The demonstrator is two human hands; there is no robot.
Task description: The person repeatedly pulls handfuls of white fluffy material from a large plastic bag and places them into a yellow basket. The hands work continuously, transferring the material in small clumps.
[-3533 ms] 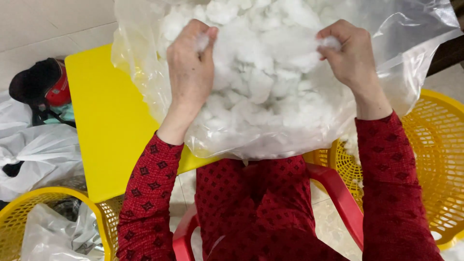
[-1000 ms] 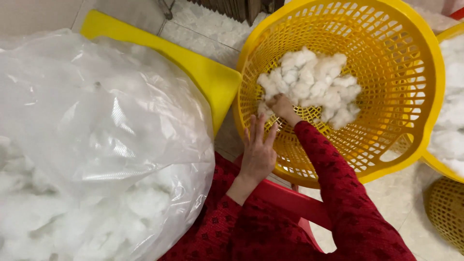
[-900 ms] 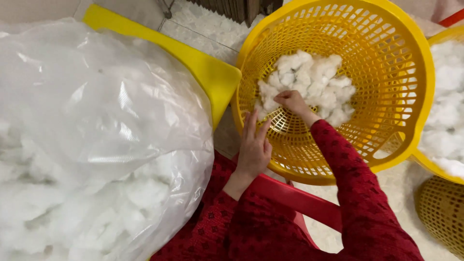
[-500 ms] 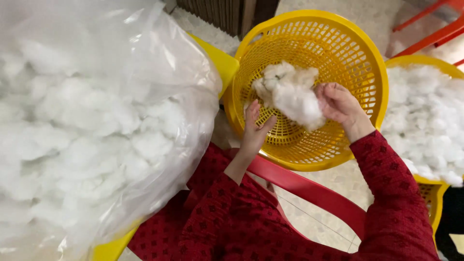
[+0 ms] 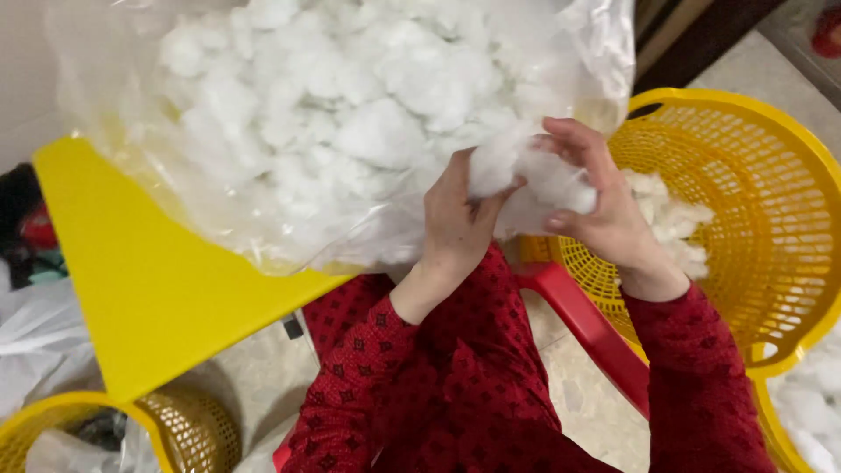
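Hands: two, both the person's own, in red patterned sleeves.
Left hand (image 5: 455, 223): fingers curled and closed on the near side of a wad of white stuffing (image 5: 534, 180); the fingertips are buried in the fibre and cannot be made out.
Right hand (image 5: 596, 206): fingers wrapped over the far side of the same wad, thumb underneath, closed on it.
Wad of white stuffing: one, held between the two hands, just at the edge of the clear plastic bag (image 5: 350, 131) and above the rim of the yellow basket (image 5: 771, 219).
Clear plastic bag: one, large, packed with white stuffing; it rests on the yellow desk (image 5: 149, 280). Its top and left side are cut off by the frame.
Lumps in the bag: too many and too merged to count.
Yellow baskets: two in view. The one at right holds a small pile of stuffing, partly hidden behind the right hand. The second basket (image 5: 96, 425), at lower left, is cut off by the frame, its contents hard to tell.
Yellow desk: one, a corner pointing toward the person.
Red chair (image 5: 587, 324): one, only part of its frame shows between the sleeves.
Loose stuffing (image 5: 810, 412): a patch at the lower right edge, beside the basket, cut off.
Far left edge: dark and red items, too cropped to identify.
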